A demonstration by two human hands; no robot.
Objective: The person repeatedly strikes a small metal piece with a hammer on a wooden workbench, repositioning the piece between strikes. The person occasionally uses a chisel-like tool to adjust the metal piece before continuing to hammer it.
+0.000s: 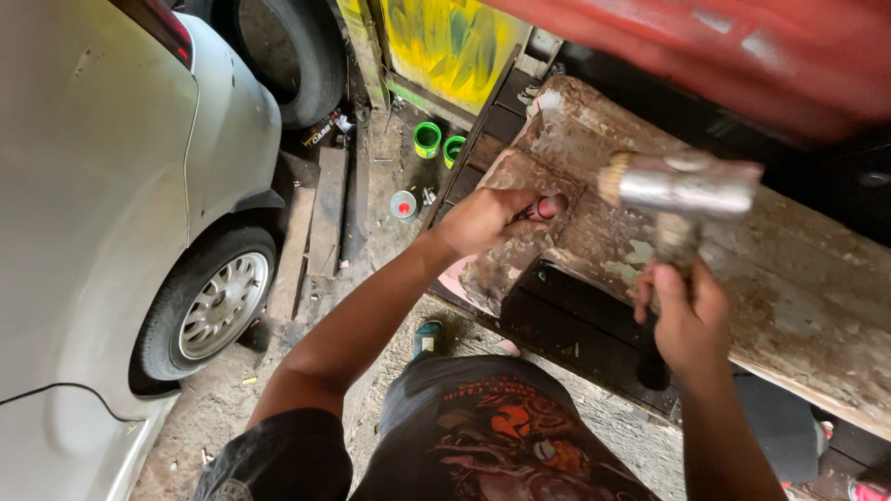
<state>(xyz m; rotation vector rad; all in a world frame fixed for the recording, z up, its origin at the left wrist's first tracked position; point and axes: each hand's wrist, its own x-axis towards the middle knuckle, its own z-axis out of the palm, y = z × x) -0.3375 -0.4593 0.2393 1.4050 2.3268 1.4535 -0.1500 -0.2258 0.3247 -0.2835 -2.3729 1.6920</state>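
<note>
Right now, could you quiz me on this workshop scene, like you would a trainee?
1. True or false: the right hand grips a hammer.
2. What does the left hand press on: A the car wheel, B the worn panel, C a green can?
3. How many green cans stand on the floor?

Key: 1 true. 2 B. 3 two.

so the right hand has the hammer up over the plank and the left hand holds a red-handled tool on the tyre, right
Not quite. In the head view the left hand holds the red-handled tool on the plank, not on a tyre. The right hand does hold the hammer up over that plank.
</note>
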